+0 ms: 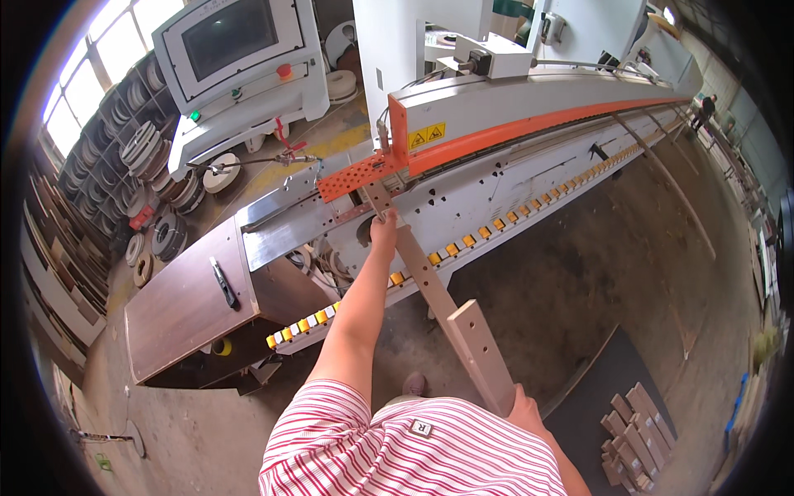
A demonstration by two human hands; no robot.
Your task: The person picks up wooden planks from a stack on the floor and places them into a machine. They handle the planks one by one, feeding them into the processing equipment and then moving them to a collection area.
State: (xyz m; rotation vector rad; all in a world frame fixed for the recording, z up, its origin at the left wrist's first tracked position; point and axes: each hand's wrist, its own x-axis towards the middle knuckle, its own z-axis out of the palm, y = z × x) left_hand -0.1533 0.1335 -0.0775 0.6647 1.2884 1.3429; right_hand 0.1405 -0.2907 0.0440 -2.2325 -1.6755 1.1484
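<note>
Beige drilled strip (428,279): is reaching the orange guard (354,179); left hand (385,226) is gripping its upper part. Shorter block (480,354): is overlapping its lower part; right hand (523,410) is clasping the block's near end.

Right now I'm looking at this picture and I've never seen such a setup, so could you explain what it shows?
No robot here: it's bare-handed work, filmed by a wide camera worn on the head, looking down, so straight edges bend. The left hand touches a pale brown strip near the orange plate of a long grey machine. The right hand holds the near end of a board with holes; whether that's a separate piece, I can't tell. On the brown table at left lies a knife. At lower right, wooden pieces lie on a dark sheet.
</note>
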